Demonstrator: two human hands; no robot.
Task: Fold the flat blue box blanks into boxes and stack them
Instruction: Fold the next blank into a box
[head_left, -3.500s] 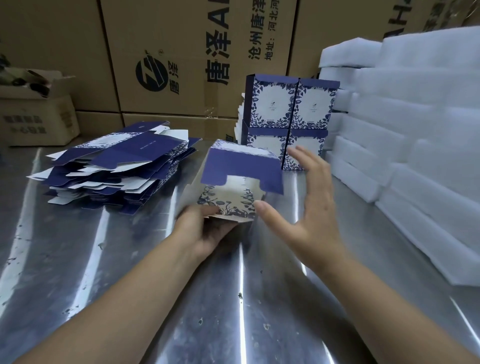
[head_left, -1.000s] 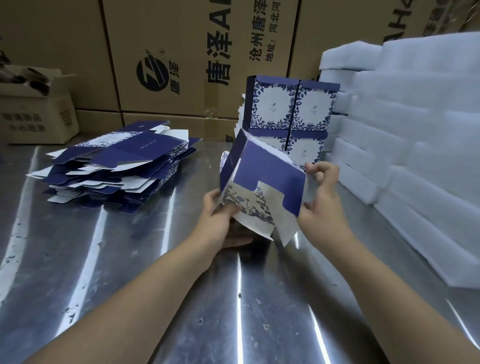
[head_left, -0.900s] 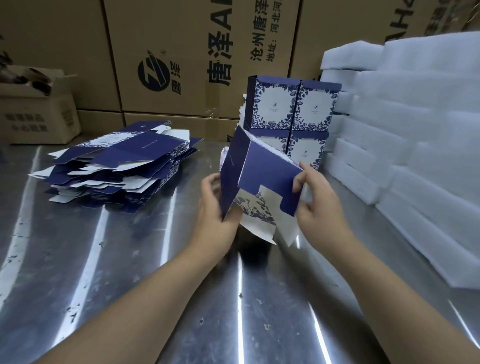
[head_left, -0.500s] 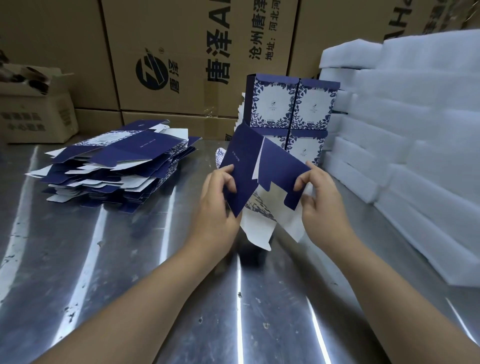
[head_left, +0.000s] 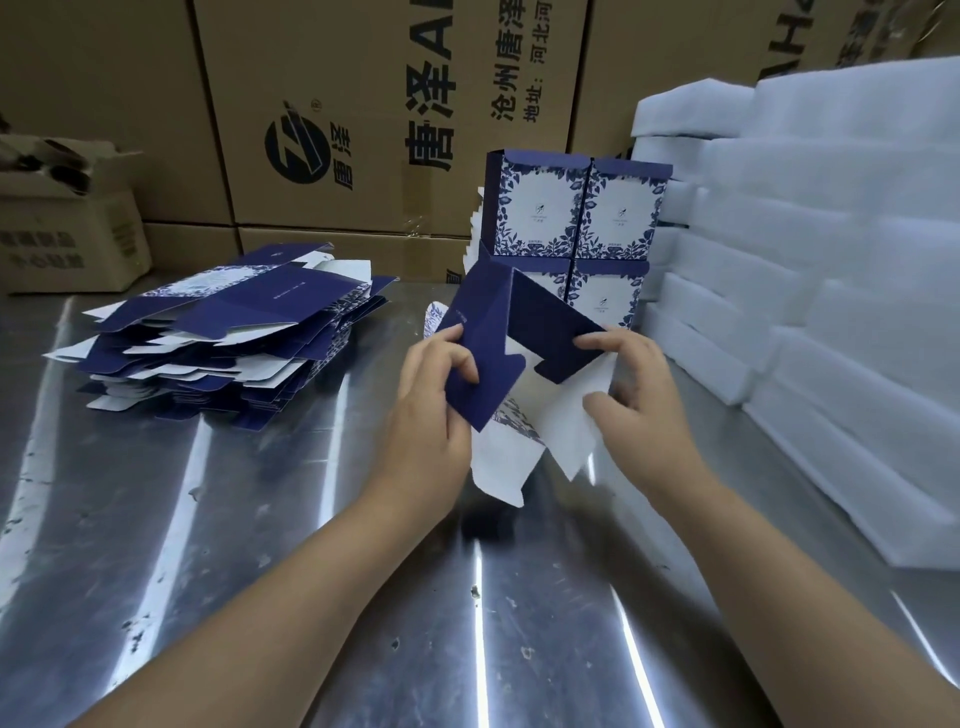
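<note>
The bench (head_left: 208, 545) lies under everything, steel, scuffed, streaked with glare. A wall of brown cartons (head_left: 363, 104) runs along its far edge, eleven through one o'clock. A stack of white foam slabs (head_left: 831, 270) fills two to three o'clock, stepping down toward me.

The pile of flat blanks (head_left: 234, 332) sits at ten o'clock — loosely fanned, within left reach. I take that as the reason for its place: supply on one side, output on the other. The finished boxes (head_left: 571, 218) stand at twelve to one o'clock, two wide and two high, floral faces toward me. They are backed toward the cartons and just beside the foam, likely so the stack has something to lean on.

The blank in work (head_left: 540, 322) is dead ahead at twelve, between both grips, half opened into a tube with a blue ridge uppermost. My left grip (head_left: 431, 400) pinches the left blue panel, thumb on the face, fingers behind. My right grip (head_left: 639, 384) holds the right side — forefinger laid over the blue panel's edge, thumb pressing the white inner flap (head_left: 566, 415). I hold it up so the bottom flaps hang free for tucking. Whether the lowest white tip touches the bench I cannot tell.

Judgement: the step in hand is squaring the tube and closing the bottom flaps. Stacking comes after.
</note>
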